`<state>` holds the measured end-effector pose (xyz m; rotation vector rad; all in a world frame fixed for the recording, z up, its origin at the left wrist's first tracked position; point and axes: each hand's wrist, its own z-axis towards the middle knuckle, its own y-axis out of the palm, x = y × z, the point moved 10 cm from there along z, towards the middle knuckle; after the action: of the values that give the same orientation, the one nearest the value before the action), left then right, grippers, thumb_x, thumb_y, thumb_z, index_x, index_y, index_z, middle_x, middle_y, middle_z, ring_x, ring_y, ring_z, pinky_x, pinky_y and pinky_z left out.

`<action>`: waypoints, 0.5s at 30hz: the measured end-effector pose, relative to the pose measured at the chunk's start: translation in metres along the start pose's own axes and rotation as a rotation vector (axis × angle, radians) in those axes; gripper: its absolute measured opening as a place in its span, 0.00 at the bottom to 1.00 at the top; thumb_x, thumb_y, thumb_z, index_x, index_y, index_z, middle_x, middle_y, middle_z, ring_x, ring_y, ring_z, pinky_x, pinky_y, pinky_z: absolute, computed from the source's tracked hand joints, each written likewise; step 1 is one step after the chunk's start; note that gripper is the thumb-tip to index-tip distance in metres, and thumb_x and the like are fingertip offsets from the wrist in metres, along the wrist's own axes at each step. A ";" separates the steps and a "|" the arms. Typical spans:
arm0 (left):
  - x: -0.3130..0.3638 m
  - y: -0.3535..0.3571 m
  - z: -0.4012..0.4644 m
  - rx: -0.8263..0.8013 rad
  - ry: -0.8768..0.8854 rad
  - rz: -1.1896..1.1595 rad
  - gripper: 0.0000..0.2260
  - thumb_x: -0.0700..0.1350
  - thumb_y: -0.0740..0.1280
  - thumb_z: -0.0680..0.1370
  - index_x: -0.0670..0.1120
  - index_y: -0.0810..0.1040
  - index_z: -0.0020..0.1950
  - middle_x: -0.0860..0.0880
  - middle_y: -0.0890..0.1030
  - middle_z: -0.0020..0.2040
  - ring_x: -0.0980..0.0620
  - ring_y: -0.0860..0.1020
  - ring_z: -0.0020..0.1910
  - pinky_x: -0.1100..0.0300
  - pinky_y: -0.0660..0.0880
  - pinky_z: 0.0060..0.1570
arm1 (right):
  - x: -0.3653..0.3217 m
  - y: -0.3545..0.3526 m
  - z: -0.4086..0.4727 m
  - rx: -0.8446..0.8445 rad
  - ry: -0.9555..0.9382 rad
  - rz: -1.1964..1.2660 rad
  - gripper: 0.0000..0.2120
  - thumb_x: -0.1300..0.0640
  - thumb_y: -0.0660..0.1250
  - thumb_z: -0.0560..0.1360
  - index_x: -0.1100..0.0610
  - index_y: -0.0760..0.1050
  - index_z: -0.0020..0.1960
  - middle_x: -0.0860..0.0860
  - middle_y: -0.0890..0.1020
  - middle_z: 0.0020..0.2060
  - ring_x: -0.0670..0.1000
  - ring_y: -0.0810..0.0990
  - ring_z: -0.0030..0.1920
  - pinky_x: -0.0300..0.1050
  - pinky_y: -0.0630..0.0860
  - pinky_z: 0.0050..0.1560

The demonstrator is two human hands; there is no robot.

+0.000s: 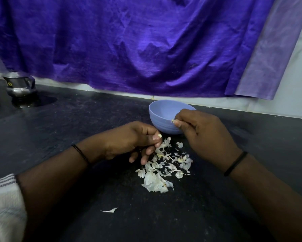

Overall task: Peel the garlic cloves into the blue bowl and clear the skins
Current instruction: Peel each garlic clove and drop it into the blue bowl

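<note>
The blue bowl (159,117) stands on the dark counter (94,116), just beyond my hands. My right hand (204,135) is at the bowl's near right rim and pinches a small pale piece of garlic (172,121) between thumb and fingertips. My left hand (132,139) hovers left of the bowl with curled fingers, pinching a tiny pale scrap (159,136) at its thumb tip. A heap of white garlic skins (164,168) lies on the counter between and below both hands. The bowl's inside is mostly hidden from here.
One stray skin (110,210) lies nearer to me on the counter. A steel vessel (19,86) stands at the far left. A purple cloth (129,42) hangs over the back wall. A striped white cloth (3,203) is at the lower left.
</note>
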<state>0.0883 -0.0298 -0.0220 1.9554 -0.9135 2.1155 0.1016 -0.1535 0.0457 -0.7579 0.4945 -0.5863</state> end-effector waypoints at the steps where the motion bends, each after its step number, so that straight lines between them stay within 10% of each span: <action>1: 0.000 -0.001 0.000 0.016 0.001 -0.006 0.10 0.44 0.59 0.84 0.44 0.76 0.45 0.47 0.74 0.33 0.49 0.77 0.30 0.61 0.66 0.23 | 0.000 -0.001 0.000 -0.009 -0.001 0.026 0.10 0.45 0.59 0.80 0.48 0.74 0.46 0.47 0.77 0.37 0.51 0.77 0.39 0.54 0.76 0.40; 15: 0.004 -0.026 0.000 0.321 0.075 -0.059 0.08 0.45 0.71 0.71 0.41 0.82 0.44 0.42 0.84 0.37 0.50 0.78 0.27 0.64 0.67 0.21 | 0.000 0.015 -0.007 -0.150 0.083 -0.091 0.14 0.36 0.70 0.71 0.46 0.82 0.41 0.42 0.80 0.42 0.43 0.77 0.42 0.43 0.75 0.40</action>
<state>0.0993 -0.0102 -0.0092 1.9922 -0.5216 2.4059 0.1016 -0.1479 0.0299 -0.9044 0.5880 -0.6727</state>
